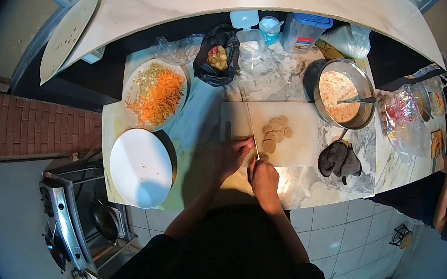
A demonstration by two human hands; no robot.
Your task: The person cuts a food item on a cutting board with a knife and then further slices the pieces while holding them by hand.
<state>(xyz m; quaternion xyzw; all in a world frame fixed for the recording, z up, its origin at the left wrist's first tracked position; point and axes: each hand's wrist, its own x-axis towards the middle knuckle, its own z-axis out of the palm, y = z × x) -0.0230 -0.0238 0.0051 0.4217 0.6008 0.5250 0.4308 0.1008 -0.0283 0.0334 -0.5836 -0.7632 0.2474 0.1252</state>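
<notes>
Person's L hand (237,151) & R hand (264,180) meet near the front edge of the cutting bd (303,144), forearms angled inward from either side. R grip is clamped on the knife (253,127) hdl, fingers curled, blade pointing away & a bit L. L hand is just L of the blade, fingers bent & reaching R twd it; can't tell if its grip is apart or clamped on anything. Pale round slices (269,145) lie on the bd, R of the blade. Bd sits on the worktop (308,185), btwn the carrot plate (128,84) & metal bowl (364,117). Blue-lidded container (300,35) has a red label (305,40), txt too small to read; turquoise tub (269,31) print also illegible.
</notes>
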